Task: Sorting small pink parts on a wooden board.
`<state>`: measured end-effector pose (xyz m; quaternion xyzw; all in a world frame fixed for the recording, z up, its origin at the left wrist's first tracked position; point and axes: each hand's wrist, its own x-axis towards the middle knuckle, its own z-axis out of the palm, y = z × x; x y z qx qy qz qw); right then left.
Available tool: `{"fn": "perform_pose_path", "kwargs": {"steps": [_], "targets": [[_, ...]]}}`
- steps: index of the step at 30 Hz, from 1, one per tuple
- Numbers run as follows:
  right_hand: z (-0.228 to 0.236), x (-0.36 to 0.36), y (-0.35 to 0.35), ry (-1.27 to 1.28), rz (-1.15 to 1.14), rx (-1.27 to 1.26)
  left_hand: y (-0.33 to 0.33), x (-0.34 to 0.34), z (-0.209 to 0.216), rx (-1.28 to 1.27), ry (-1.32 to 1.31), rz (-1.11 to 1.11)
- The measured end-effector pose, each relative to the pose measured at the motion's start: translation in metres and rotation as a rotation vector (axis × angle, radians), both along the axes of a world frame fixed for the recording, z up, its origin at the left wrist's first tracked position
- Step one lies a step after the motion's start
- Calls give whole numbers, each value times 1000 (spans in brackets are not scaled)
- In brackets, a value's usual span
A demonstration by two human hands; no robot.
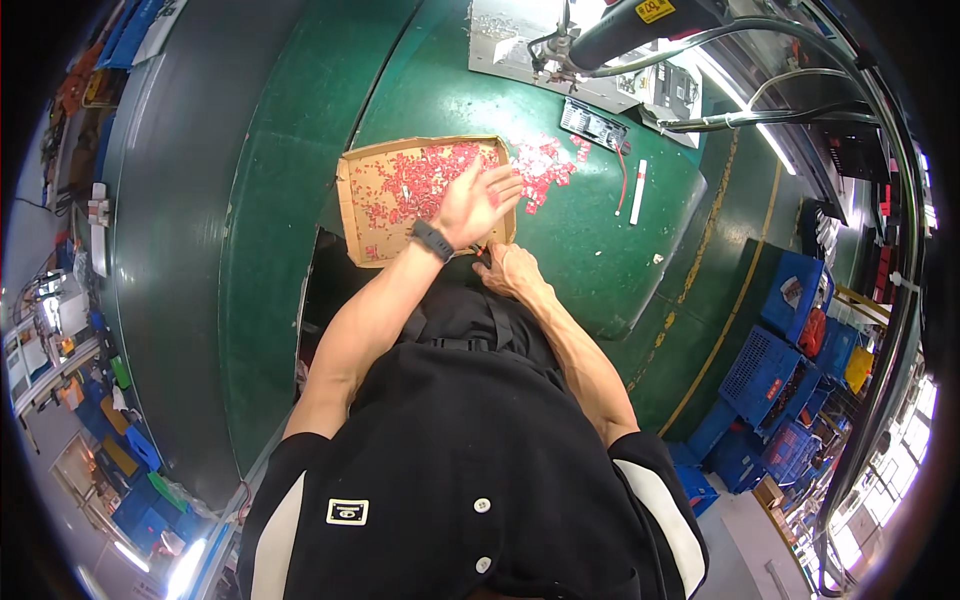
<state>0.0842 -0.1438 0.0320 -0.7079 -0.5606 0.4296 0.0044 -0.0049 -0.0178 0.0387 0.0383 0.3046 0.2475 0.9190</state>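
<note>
A shallow cardboard box [353,222] sits at the near edge of the green table, with many small red pieces [425,178] scattered over its bottom. Above its right part is my left hand [472,207], palm turned up and fingers stretched out. A reddish patch shows on that palm; I cannot tell whether it is a piece or skin. My right hand [510,271] is at the box's near right corner, its fingers curled on the cardboard edge. Just right of the box lies a loose pile of red pieces [541,172] on the table.
A black and silver rectangular part [594,124] with a red wire lies behind the pile. Right of it is a white strip [638,193]. A dark machine arm [645,30] with hoses overhangs the far side. Blue crates [757,372] stand at right; a grey conveyor [180,250] runs along the left.
</note>
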Motion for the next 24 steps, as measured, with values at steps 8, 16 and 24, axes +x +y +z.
{"fn": "perform_pose_path", "kwargs": {"steps": [8, 16, 24], "targets": [[-1, 5, -3, 36, -54, -11, 12, 18, 8, 350, 277, -48], [4, 7, 7, 44, -9, -35, 14, -157, -37, 1273, 1396, -374], [9, 10, 19, 34, 98, -117, -18, -224, -18, 1398, 1567, -685]]}}
